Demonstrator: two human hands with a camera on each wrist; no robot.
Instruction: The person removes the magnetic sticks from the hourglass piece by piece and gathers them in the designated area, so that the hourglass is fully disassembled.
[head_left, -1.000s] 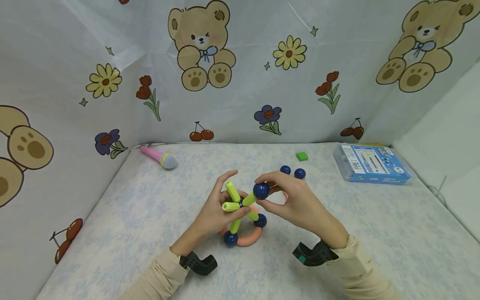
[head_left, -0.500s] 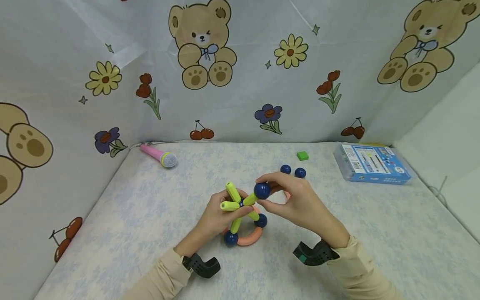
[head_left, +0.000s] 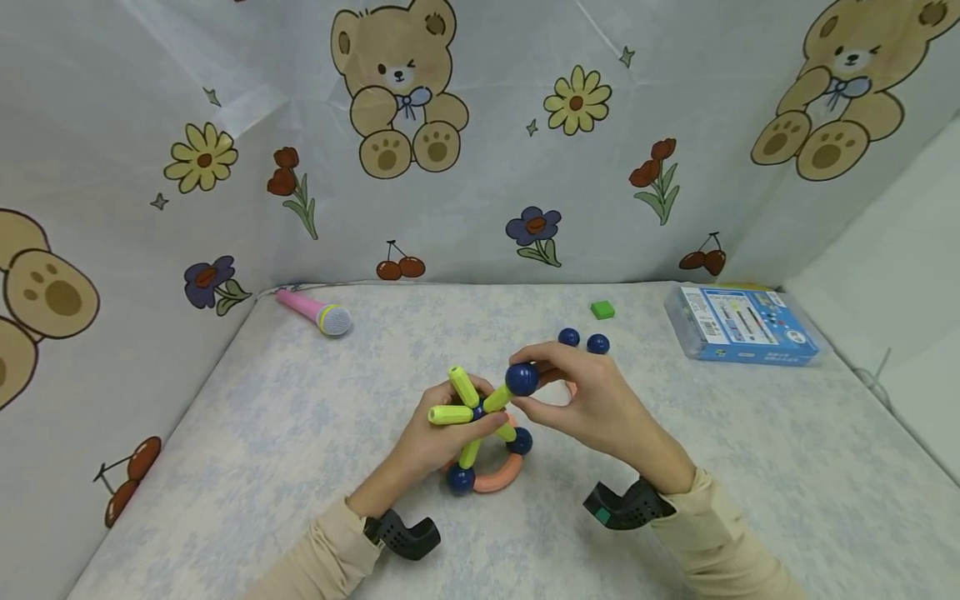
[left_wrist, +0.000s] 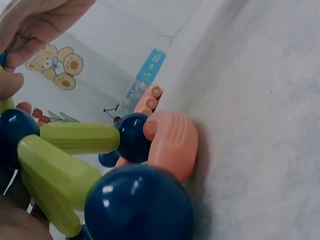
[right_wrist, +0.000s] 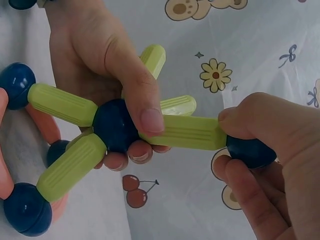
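Observation:
My left hand (head_left: 431, 429) grips a magnetic stick-and-ball model by its central blue ball (right_wrist: 116, 125) and a yellow-green rod (right_wrist: 187, 132); thumb on the near side, fingers behind. My right hand (head_left: 596, 400) pinches a larger-looking blue ball (head_left: 522, 379) at that rod's outer end, with the thumb at the joint. Two more yellow-green rods, including the left one (head_left: 450, 415), stick out with free ends. Lower rods run down to blue balls (head_left: 461, 478) joined by curved orange pieces (head_left: 501, 479) in a ring close to the tabletop.
Two loose blue balls (head_left: 597, 343) lie beyond my right hand, with a green block (head_left: 602, 310) behind them. A pink toy microphone (head_left: 313, 313) is at back left. The blue-and-clear box (head_left: 742, 327) stands at back right, before a bear-print curtain (head_left: 465, 192).
My left index finger, raised a second ago, has come down behind the model. The model has turned slightly, its left rod reaching further left. My right hand keeps its pinch on the ball.

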